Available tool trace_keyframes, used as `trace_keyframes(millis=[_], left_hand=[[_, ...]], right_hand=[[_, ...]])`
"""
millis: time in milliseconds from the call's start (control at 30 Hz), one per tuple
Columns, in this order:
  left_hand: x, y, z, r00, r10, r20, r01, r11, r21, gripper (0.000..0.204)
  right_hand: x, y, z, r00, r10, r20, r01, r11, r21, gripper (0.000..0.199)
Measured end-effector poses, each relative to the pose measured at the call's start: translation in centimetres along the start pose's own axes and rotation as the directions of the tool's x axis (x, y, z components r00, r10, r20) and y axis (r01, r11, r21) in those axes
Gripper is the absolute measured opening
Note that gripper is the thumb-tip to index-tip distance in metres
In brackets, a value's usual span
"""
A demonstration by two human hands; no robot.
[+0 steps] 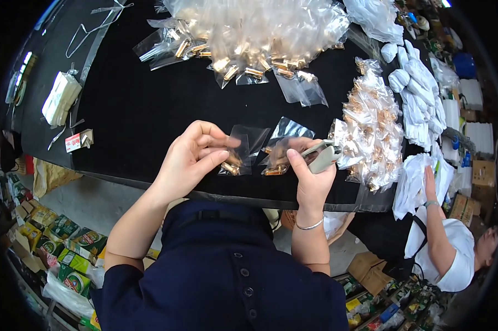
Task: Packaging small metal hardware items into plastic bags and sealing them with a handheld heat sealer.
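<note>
My left hand [196, 157] is over the left edge of a small clear plastic bag [242, 160] with brass-coloured metal fittings in it. Its fingers are curled, with a gap between thumb and forefinger, and the fingertips are slightly blurred. My right hand [313, 174] is closed round a pale grey hand stapler [322, 156]. Beside and partly under the right fingers lies another clear bag [276, 160], also with brass-coloured fittings; whether those fingers grip it, I cannot tell.
A large heap of filled clear bags [254, 38] covers the far side of the black table [150, 110]. Another pile of bagged fittings [370, 127] stands at the right, beside white gloves [417, 94]. A small red-and-white box [79, 141] lies left. A co-worker [445, 248] is at the right.
</note>
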State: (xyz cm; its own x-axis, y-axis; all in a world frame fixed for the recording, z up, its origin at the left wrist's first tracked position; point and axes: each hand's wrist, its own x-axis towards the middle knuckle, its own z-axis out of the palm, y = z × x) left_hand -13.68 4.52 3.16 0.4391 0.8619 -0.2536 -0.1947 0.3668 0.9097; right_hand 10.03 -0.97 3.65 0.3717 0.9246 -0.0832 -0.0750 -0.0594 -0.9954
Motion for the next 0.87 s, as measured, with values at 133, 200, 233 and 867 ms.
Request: trace_keyframes(millis=[133, 200, 233, 867], left_hand=[[-0.1, -0.4, 0.0, 0.999, 0.046, 0.002, -0.045, 0.998, -0.040, 0.016], [-0.1, -0.2, 0.4, 0.987, 0.159, 0.020, -0.160, 0.984, 0.081, 0.010], [0.0, 0.0, 0.4, 0.987, 0.157, 0.022, -0.159, 0.984, 0.081, 0.010], [0.5, 0.2, 0.6, 0.995, -0.036, 0.095, 0.029, 0.997, 0.078, 0.040]], right_hand=[[-0.2, -0.4, 0.9, 0.998, -0.032, -0.045, 0.027, 0.994, -0.104, 0.025], [-0.1, 0.2, 0.5, 0.996, -0.079, -0.041, 0.078, 0.996, -0.035, 0.024], [-0.2, 0.4, 0.3, 0.994, -0.103, -0.041, 0.103, 0.995, 0.000, 0.024], [-0.6, -0.1, -1.4, 0.979, -0.203, -0.015, 0.201, 0.975, -0.091, 0.015]])
